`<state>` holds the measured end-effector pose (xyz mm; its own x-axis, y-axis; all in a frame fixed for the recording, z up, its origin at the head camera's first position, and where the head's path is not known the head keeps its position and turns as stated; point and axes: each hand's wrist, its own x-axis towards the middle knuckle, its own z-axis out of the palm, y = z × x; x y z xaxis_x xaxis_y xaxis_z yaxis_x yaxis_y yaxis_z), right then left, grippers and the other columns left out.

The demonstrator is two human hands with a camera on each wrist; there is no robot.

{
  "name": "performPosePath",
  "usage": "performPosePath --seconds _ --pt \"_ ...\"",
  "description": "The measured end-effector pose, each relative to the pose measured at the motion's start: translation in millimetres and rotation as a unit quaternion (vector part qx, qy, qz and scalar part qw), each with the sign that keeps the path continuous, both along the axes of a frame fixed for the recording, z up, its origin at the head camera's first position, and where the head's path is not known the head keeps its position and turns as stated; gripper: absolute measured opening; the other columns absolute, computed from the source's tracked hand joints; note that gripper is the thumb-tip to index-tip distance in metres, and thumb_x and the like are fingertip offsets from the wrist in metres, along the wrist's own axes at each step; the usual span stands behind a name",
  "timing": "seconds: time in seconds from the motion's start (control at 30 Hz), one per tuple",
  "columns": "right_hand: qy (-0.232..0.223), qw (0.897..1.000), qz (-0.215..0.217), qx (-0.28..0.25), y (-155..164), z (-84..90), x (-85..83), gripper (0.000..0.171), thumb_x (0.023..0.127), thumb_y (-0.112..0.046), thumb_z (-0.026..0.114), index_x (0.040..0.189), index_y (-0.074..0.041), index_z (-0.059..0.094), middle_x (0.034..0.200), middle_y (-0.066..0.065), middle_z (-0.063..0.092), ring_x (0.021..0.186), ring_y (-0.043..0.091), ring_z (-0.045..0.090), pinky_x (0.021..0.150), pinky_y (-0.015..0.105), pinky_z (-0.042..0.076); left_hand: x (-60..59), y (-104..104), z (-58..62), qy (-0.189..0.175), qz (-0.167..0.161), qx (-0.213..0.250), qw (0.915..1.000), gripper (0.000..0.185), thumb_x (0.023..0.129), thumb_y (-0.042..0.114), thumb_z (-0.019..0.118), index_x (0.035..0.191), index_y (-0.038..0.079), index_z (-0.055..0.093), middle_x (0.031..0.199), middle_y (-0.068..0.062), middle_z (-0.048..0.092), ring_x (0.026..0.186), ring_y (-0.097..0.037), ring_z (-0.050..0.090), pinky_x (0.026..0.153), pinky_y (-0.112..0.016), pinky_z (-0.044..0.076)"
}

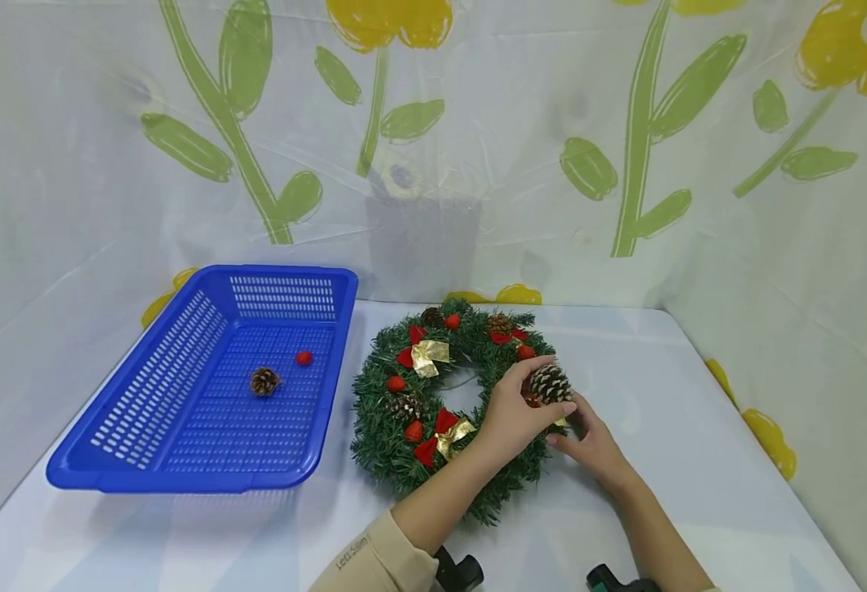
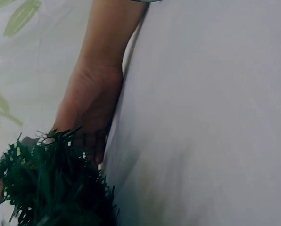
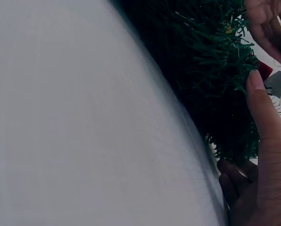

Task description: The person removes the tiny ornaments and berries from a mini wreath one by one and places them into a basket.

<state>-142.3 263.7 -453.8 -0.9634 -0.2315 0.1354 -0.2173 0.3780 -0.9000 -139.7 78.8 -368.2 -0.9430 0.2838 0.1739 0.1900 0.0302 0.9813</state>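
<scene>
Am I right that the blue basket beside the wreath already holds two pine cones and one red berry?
Not quite. The head view shows the blue basket beside the wreath holding one pine cone and one red berry, not two pine cones.
</scene>
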Motion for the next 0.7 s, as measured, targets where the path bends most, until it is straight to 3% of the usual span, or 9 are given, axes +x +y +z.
performPosePath --seconds 0.3,0.47,0.53,0.6,0.7 --pt "0.020 1.000 0.003 0.021 -1 0.9 -1.6 0.081 0.086 -0.006 0.067 0.151 -0.010 0.019 0.151 0.023 0.027 0.134 0.042 0.032 0.095 0.003 0.025 7.7 -22 7.8 0.031 -0.022 -0.027 0.9989 0.058 0.083 0.021 0.074 0.136 0.023 0.051 0.137 0.001 0.048 0.121 -0.016 0.051 0.097 -0.030 0.045" --pt "0.028 0.999 0.007 0.014 0 -0.8 -2.1 0.083 0.085 -0.005 0.068 0.152 -0.014 0.019 0.152 0.021 0.024 0.125 0.003 0.041 0.097 0.002 0.024 8.0 -38 11.9 0.037 -0.017 -0.043 0.9983 0.061 0.082 0.022 0.076 0.136 0.026 0.050 0.137 0.004 0.048 0.123 -0.015 0.049 0.100 -0.034 0.044" --pt "0.030 0.999 0.005 0.013 0 -0.7 -1.9 0.083 0.085 -0.005 0.068 0.152 -0.014 0.020 0.153 0.020 0.024 0.121 -0.005 0.039 0.097 0.002 0.024 8.2 -44 14.4 0.035 -0.017 -0.042 0.9984 0.061 0.082 0.023 0.076 0.136 0.025 0.050 0.137 0.004 0.048 0.123 -0.016 0.049 0.101 -0.036 0.043" --pt "0.032 0.999 0.006 0.012 0 -0.5 -1.8 0.083 0.085 -0.004 0.068 0.152 -0.012 0.020 0.153 0.021 0.022 0.125 0.004 0.040 0.097 0.002 0.024 8.5 -49 16.9 0.033 -0.017 -0.046 0.9982 0.060 0.081 0.023 0.076 0.136 0.026 0.050 0.137 0.005 0.048 0.124 -0.017 0.049 0.101 -0.037 0.043" --pt "0.030 0.999 0.006 0.014 0 -0.4 -1.8 0.082 0.085 -0.005 0.068 0.152 -0.012 0.020 0.154 0.021 0.021 0.132 0.030 0.036 0.096 0.001 0.024 9.0 -57 20.1 0.038 -0.015 -0.052 0.9978 0.059 0.082 0.025 0.075 0.135 0.026 0.050 0.137 0.004 0.049 0.123 -0.018 0.048 0.100 -0.042 0.043"
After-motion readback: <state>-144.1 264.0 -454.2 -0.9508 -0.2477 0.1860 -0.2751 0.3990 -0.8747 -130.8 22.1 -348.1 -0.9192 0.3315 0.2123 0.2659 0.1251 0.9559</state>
